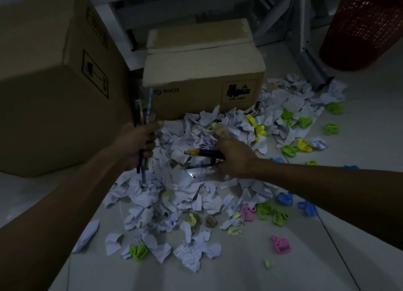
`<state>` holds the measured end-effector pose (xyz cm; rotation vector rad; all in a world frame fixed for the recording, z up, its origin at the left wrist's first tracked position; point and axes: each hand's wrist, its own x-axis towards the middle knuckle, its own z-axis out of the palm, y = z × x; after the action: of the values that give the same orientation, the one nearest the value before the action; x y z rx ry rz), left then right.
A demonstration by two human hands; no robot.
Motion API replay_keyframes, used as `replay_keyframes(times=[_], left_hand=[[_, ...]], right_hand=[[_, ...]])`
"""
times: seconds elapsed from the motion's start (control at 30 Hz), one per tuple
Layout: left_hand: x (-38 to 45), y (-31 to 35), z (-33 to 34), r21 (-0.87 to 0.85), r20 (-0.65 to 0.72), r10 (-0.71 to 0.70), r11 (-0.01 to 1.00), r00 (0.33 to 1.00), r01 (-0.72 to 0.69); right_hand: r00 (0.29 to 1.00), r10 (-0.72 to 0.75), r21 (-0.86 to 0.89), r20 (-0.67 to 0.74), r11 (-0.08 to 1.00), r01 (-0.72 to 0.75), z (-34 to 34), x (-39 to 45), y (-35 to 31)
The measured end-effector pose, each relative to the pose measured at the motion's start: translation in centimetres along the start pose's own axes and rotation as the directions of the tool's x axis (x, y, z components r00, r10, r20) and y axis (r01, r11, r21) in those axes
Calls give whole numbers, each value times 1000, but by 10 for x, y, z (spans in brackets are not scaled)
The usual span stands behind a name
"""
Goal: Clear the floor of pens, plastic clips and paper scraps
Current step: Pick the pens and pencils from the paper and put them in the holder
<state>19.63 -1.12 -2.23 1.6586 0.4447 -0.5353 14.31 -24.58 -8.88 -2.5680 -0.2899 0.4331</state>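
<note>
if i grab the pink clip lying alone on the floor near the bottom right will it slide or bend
The pink plastic clip looks moulded and rigid, so it probably won't bend. It lies flat on smooth, glossy floor tile, so a nudge would likely make it skid rather than roll. It looks small and is probably light, with no paper scraps touching it.

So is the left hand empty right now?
No, the left hand grips a bundle of pens upright beside the small cardboard box.

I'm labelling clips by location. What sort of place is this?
Probably a storeroom or office back room: brown cardboard shipping boxes on a pale tiled floor, grey metal frame legs, a red plastic mesh basket.
</note>
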Motion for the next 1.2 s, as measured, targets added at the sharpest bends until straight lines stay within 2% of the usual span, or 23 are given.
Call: replay_keyframes(times=[0.1,0.17,0.23,0.3,0.37,0.47,0.57,0.67,0.8,0.87,1.03,1.1,1.13,1.2], left_hand=[[5,3,15,135,29,-1,991,1000,-3],[6,5,32,244,51,-3,970,999,-10],[6,4,53,340,82,23,939,996,-50],[8,0,73,441,114,87,888,990,-129],[12,-10,91,585,159,163,779,974,-226],[20,-28,111,764,222,252,556,942,-328],[23,-39,123,889,249,254,324,935,-325],[25,-44,129,931,217,292,226,932,-287],[26,-50,129,945,196,285,200,938,-258],[28,-51,125,946,219,224,190,950,-263],[30,-34,110,927,277,66,247,959,-284],[25,-20,101,913,301,-71,309,951,-266],[22,-12,96,905,305,-169,359,937,-229],[15,5,84,905,305,-339,395,890,-159]], right_hand=[[998,-30,176,-48,984,38,-19,-12,11],[998,18,359,-63,933,6,-34,-23,18],[985,163,603,-49,791,-101,-51,-37,26],[942,337,753,-4,621,-219,-62,-46,37],[886,463,807,37,509,-300,-68,-57,49],[824,546,859,148,342,-380,-71,-72,65],[778,586,880,225,221,-421,-68,-87,75],[751,596,883,285,142,-448,-62,-95,80],[742,580,905,337,17,-425,-58,-99,78],[739,560,902,374,-35,-430,-58,-99,74],[733,525,895,432,-152,-418,-58,-93,66],[729,519,888,446,-156,-432,-57,-91,62],[727,517,884,452,-152,-441,-57,-90,61],[726,513,879,458,-141,-455,-56,-87,58]])
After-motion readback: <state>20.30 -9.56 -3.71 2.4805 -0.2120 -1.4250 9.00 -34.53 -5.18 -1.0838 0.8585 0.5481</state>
